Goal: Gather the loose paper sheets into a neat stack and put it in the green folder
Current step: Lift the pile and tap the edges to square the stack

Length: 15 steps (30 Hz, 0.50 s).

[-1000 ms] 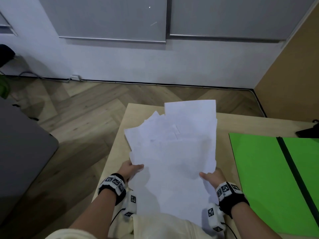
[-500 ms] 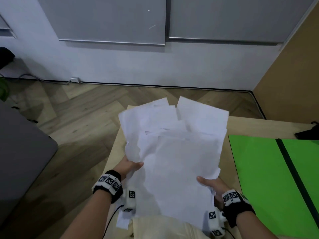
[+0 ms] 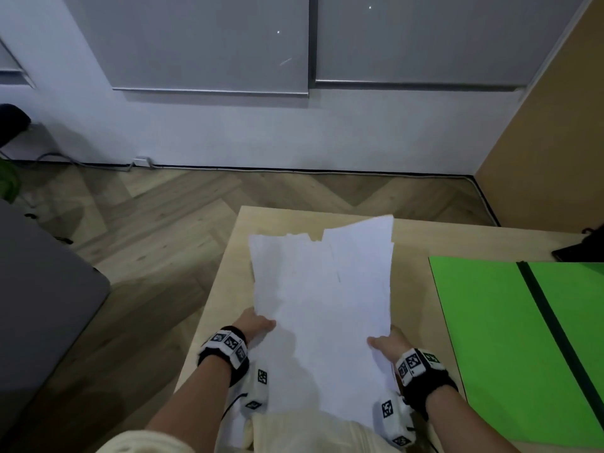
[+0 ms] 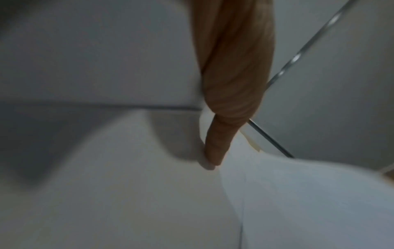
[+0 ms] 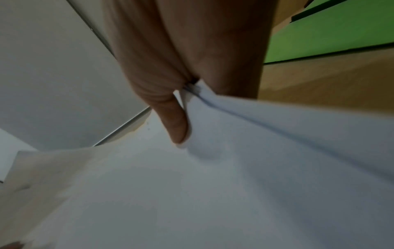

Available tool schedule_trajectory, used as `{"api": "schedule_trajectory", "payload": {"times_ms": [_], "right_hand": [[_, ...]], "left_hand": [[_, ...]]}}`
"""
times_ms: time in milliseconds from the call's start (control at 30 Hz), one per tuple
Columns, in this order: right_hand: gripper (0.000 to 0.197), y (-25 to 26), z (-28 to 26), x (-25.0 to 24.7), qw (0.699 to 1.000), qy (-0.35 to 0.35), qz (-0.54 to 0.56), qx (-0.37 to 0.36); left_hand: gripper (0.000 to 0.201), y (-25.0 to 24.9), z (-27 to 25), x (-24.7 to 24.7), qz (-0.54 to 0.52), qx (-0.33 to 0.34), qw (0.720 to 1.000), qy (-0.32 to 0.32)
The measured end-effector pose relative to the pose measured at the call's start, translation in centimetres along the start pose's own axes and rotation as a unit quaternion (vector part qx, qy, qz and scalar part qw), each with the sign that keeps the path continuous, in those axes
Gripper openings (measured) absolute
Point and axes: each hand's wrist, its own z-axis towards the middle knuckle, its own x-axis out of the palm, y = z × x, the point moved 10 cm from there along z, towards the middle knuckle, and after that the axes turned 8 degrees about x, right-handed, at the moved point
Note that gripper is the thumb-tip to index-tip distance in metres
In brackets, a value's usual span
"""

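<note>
A bundle of white paper sheets (image 3: 327, 299) is held tilted above the wooden table (image 3: 228, 289), its top edges uneven. My left hand (image 3: 256, 323) grips the bundle's left edge with the thumb on top. My right hand (image 3: 387, 344) grips its right edge the same way. In the left wrist view my thumb (image 4: 215, 148) presses on the sheets (image 4: 149, 202). The right wrist view shows my thumb (image 5: 177, 128) pinching the sheets (image 5: 234, 168). The green folder (image 3: 510, 338) lies open and flat on the table to the right, with a dark spine (image 3: 545, 325) down its middle.
A dark object (image 3: 578, 246) sits at the table's far right edge behind the folder. A grey surface (image 3: 39, 289) stands to the left across the wooden floor (image 3: 147, 230). A white wall with grey panels (image 3: 209, 44) lies ahead, a brown panel (image 3: 549, 142) to the right.
The fanned sheets have been drawn together into a tighter bundle and lowered toward the table. Both hands kept their grip on the side edges.
</note>
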Motion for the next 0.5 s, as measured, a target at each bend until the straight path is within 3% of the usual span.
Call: {"api": "schedule_trajectory", "payload": {"times_ms": [100,200,267,333,400,433,500], "right_hand": [[0.061,1.8,-0.6,-1.5,0.998,-0.026,0.048,-0.035],[0.054,4.4,-1.3,-4.3,0.984,-0.050,0.150,-0.085],[0.043,7.6,-3.5,-7.6,0.958,-0.064,0.228,-0.164],[0.047,11.1,-6.6,-10.4,0.923,-0.044,0.282,-0.257],[0.054,12.8,-8.5,-12.6,0.897,-0.028,0.314,-0.310],[0.064,12.7,-8.4,-13.2,0.897,-0.021,0.322,-0.303],[0.081,11.6,-6.2,-12.1,0.932,0.032,0.267,-0.243]], "left_hand": [[0.041,-3.0,-1.6,0.2,0.026,0.041,0.998,-0.050],[0.032,-8.3,-3.5,0.0,-0.066,0.127,0.988,-0.053],[0.023,-12.7,-4.8,-1.3,-0.109,0.194,0.973,-0.063],[0.018,-16.6,-6.5,-2.5,-0.141,0.246,0.958,-0.046],[0.027,-19.1,-7.7,-3.6,-0.148,0.274,0.950,-0.028],[0.031,-19.8,-8.4,-4.3,-0.135,0.283,0.949,-0.023],[0.034,-20.6,-9.4,-4.2,-0.098,0.290,0.952,0.004]]}}
